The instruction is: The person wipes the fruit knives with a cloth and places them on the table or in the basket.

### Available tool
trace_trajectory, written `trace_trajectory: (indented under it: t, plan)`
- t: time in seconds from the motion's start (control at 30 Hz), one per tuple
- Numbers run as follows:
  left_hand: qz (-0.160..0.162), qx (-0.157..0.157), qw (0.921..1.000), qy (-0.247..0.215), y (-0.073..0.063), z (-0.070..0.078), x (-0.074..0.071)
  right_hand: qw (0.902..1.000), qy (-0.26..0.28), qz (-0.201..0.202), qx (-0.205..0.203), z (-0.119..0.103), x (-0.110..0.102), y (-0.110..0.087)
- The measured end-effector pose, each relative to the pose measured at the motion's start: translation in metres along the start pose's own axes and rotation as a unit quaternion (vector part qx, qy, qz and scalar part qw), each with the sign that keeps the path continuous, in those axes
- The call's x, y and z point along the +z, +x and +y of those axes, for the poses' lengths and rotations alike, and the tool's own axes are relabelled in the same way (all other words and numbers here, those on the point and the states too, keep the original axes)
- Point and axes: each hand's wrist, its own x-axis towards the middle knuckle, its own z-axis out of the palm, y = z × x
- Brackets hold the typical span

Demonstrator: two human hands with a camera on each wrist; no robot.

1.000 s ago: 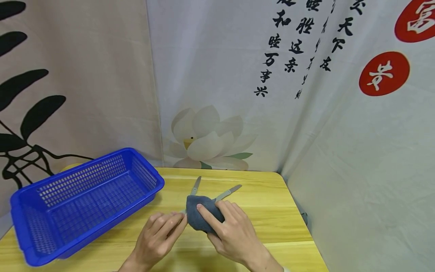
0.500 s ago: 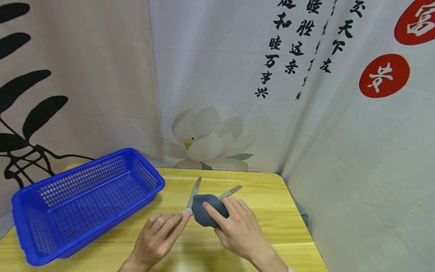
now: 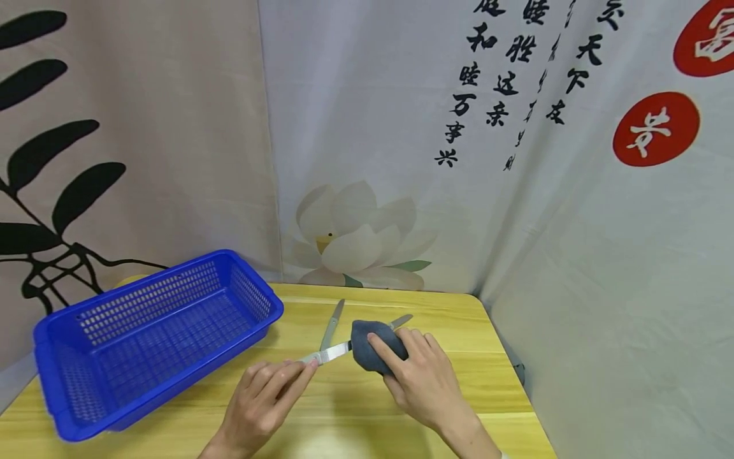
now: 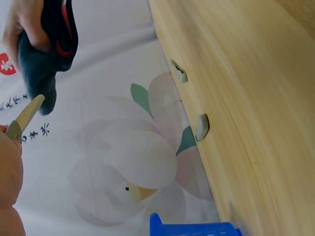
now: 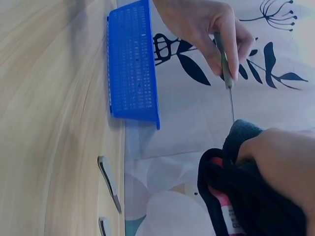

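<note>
"Cloth (image 3: 373,350) has moved, hasn't it?"

"Yes. A second ago it was right by the left hand (image 3: 260,398) and hid nearly all of the knife (image 3: 336,351). Now it has slid away to the right, so the shiny blade (image 5: 232,104) shows. The right hand (image 3: 427,379) went with it. The left hand is in almost the same spot."

"What does each hand have?"

"The left hand pinches the knife by its handle (image 5: 220,49). The right hand grips the cloth."

"How does the knife look?"

"The handle is grey-green and the blade is thin. It is up above the table (image 3: 487,363), between the hands. Its far end is at the cloth, but whether they touch is hard to tell."

"And the cloth?"

"Blue-grey and bunched up."

"What else is near?"

"A second knife (image 3: 332,326) and a third knife (image 3: 402,320) lie on the table, past the hands. The cloth and right hand hide part of the third one. The blue basket (image 3: 155,296) is on the left."
</note>
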Motion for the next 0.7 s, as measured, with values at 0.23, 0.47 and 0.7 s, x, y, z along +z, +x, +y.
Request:
trace_trajectory:
  t: [0.23, 0.47, 0.7]
  plan:
    - [0.000, -0.064, 0.9975, -0.030, 0.003, -0.004, -0.007, 0.9996, -0.014, -0.004, 0.023, 0.011, 0.003, -0.013]
    - [-0.062, -0.185, 0.9802, -0.035, -0.006, -0.014, -0.022, 0.9994, -0.005, -0.006, 0.034, 0.014, 0.009, -0.026]
    - [-0.111, -0.290, 0.9486, -0.060, -0.006, -0.044, -0.047, 0.9989, -0.001, -0.013, 0.045, 0.016, 0.013, -0.035]
